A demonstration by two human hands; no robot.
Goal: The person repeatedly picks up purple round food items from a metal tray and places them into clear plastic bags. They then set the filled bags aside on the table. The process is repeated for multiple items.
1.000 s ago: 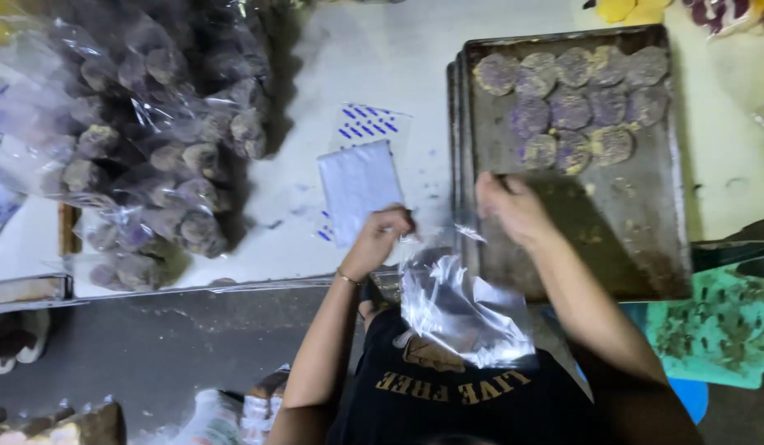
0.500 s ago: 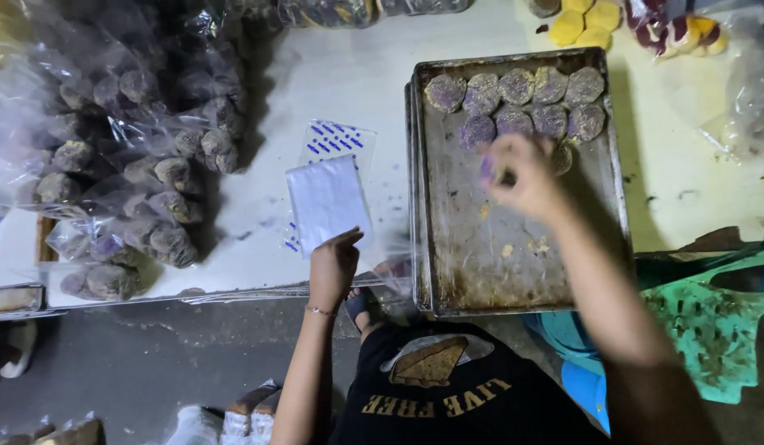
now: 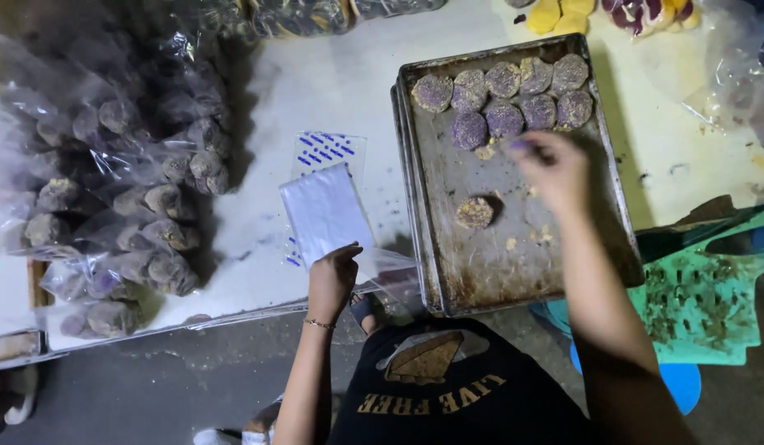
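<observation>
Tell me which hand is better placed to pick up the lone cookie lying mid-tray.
Probably the right hand: it hovers over the tray, just above the lone cookie. The left hand is off the tray, holding a clear bag.

A clear plastic bag (image 3: 373, 272) lies flat and open under the left hand (image 3: 332, 276). Beyond the right hand (image 3: 555, 169), round purple cookies (image 3: 504, 119) sit in two rows on the metal tray (image 3: 481, 264). One browner cookie (image 3: 474, 213) lies alone, just left of this hand.
</observation>
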